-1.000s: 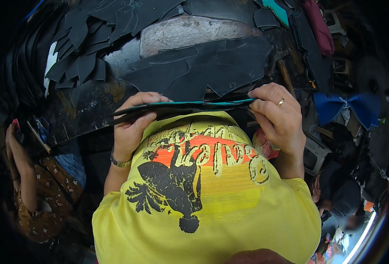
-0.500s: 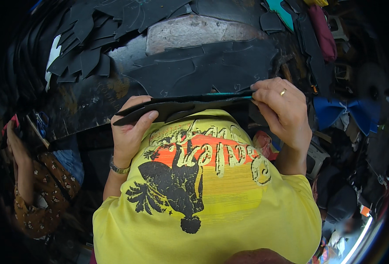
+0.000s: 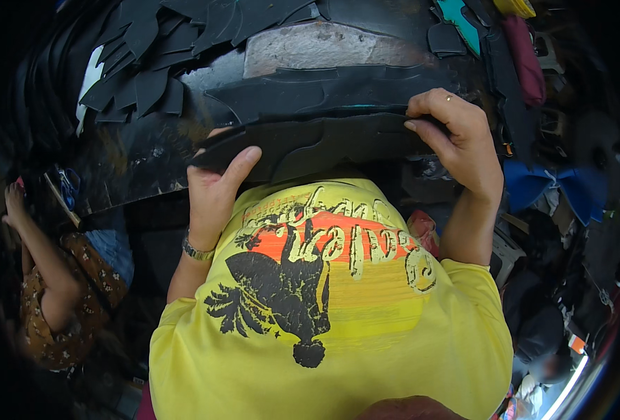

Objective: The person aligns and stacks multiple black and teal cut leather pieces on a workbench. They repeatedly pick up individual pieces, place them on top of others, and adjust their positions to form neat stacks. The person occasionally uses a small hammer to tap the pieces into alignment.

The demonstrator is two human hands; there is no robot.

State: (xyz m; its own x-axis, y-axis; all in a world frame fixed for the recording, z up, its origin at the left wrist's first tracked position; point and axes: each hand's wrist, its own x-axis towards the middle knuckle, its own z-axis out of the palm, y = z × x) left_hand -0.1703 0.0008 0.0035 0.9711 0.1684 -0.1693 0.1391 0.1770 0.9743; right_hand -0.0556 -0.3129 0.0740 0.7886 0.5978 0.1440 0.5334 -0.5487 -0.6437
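A black sheet (image 3: 331, 143) of leather-like material, with curved seams or overlapping pieces on it, spans the space between my hands at the table's near edge. My left hand (image 3: 219, 178) grips its left end, thumb on top and fingers beneath. At the far right corner, my right hand (image 3: 457, 133) pinches the edge between thumb and fingers. A thin teal line shows along the far edge. Behind it, another black layer (image 3: 275, 94) with similar curved outlines lies on the table.
A grey stone slab (image 3: 324, 49) is set on the dark table (image 3: 135, 168). Black cut pieces (image 3: 142, 77) are heaped at the far left, and a teal piece (image 3: 457, 24) lies far right. A blue bow-shaped thing (image 3: 555, 185) is at right. Another person's arm (image 3: 37, 245) shows at left.
Both hands have moved away from me, the right one more, raising the sheet's far edge. More of its near face now shows, and it covers more of the layer behind.
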